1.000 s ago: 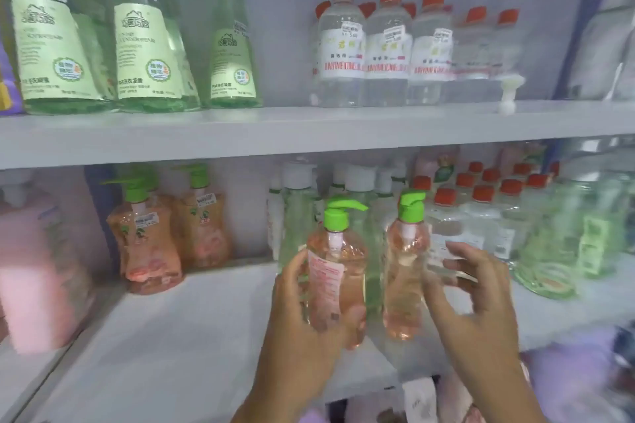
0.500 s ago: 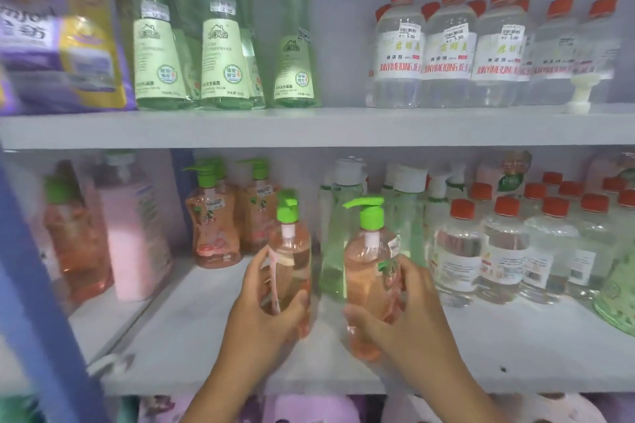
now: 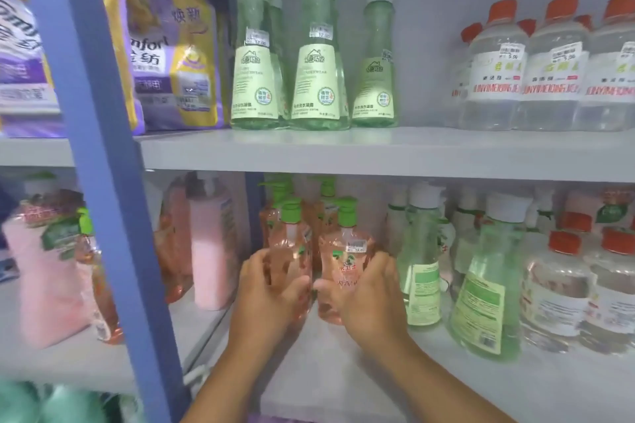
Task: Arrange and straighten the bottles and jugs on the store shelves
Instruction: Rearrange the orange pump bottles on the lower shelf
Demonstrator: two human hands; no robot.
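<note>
Two peach pump bottles with green pumps stand side by side on the lower shelf [image 3: 343,381]. My left hand [image 3: 268,288] grips the left peach bottle [image 3: 290,247] from its left side. My right hand [image 3: 367,292] grips the right peach bottle [image 3: 343,261], which shows a price sticker and label. Both bottles are upright, just in front of more peach pump bottles [image 3: 319,206] at the back of the shelf.
Green white-capped bottles [image 3: 481,288] and clear red-capped bottles [image 3: 556,285] stand to the right. A pink bottle [image 3: 213,250] is to the left, beyond it a blue upright post [image 3: 103,182]. The upper shelf [image 3: 378,151] carries tall green bottles [image 3: 254,68], clear bottles [image 3: 494,71] and purple pouches [image 3: 171,54].
Both hands carried the two peach bottles leftward and deeper along the lower shelf, up to the other peach bottles. The camera swung left, bringing the blue post and pouches into view.
</note>
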